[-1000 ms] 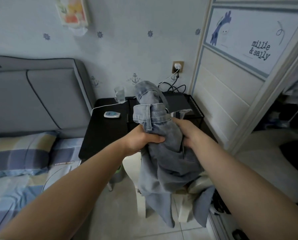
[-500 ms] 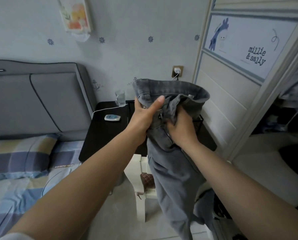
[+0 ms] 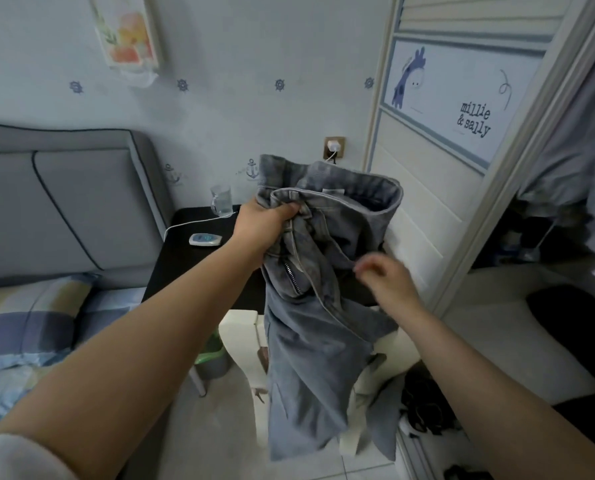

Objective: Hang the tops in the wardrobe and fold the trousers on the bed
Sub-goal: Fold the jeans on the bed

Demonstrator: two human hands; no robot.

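Note:
Grey jeans [image 3: 316,341] hang in front of me, waistband up and zip open, legs dropping toward the floor. My left hand [image 3: 264,226] grips the waistband at its left side. My right hand [image 3: 382,278], blurred, hovers just right of the jeans with fingers loosely curled and nothing in it. The bed [image 3: 22,341] with a checked pillow lies at the lower left. The wardrobe [image 3: 566,202] stands open at the right, with clothes hanging inside in shadow.
A black bedside table [image 3: 192,265] behind the jeans carries a glass [image 3: 221,200], a small white device [image 3: 204,239] and a white cable. A white stool [image 3: 240,323] with more clothes stands below the jeans. The wardrobe's sliding door [image 3: 438,150] is close on the right.
My right hand has let go of the jeans and drawn back to the right. My left hand alone now holds the waistband, which has opened out wider.

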